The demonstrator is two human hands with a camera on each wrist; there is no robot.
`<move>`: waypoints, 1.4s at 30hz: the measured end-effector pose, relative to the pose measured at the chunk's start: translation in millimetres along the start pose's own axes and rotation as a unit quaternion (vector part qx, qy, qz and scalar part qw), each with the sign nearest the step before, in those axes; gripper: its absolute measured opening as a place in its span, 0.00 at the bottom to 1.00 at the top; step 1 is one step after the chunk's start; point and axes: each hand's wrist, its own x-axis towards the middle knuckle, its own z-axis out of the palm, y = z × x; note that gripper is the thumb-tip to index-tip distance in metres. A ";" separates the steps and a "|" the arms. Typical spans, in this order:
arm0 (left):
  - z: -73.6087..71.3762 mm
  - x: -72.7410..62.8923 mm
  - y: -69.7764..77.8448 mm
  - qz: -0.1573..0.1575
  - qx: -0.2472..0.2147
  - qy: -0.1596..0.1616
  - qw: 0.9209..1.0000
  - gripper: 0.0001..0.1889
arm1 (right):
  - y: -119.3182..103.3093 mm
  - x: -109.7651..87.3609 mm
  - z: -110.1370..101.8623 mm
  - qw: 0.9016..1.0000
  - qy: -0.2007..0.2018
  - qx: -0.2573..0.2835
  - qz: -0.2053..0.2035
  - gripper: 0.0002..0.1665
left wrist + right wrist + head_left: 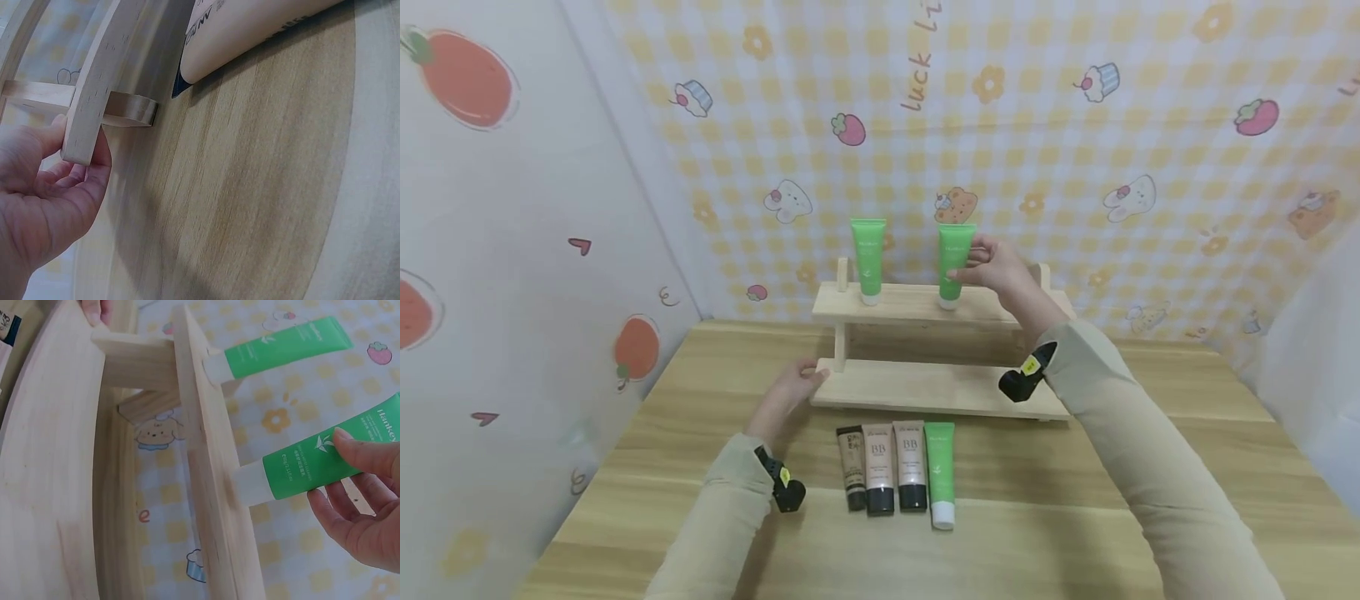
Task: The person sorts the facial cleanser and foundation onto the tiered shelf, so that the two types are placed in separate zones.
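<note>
A two-tier wooden rack (940,388) stands at the back of the table. My right hand (1000,268) holds a green tube (312,459) between thumb and fingers, upright with its white cap on the upper shelf (910,305). To its left another green tube (869,260) stands on that same shelf by itself. My left hand (792,392) grips the left end of the lower shelf (87,134), thumb on top and fingers curled beneath.
In front of the rack lie a slim brown tube (852,467), two pinkish BB cream tubes (878,467) with black caps and a green tube (940,471), side by side on the wooden table (1030,533). A patterned cloth (1045,158) hangs behind.
</note>
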 end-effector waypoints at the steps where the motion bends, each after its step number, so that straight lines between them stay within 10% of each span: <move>1: 1.4 -0.4 -0.3 -0.002 -0.002 -0.001 1.000 0.30 | 2.0 1.1 -0.8 1.000 0.002 0.001 0.001 0.34; 28: 5.4 -0.4 -0.5 -0.013 -0.024 -0.001 1.000 0.31 | 34.8 5.2 -7.5 0.998 -0.068 -0.003 -0.011 0.37; 42: 0.4 0.2 -0.1 -0.008 -0.022 -0.005 1.000 0.31 | 39.6 -11.4 -1.1 0.998 -0.025 0.028 0.052 0.36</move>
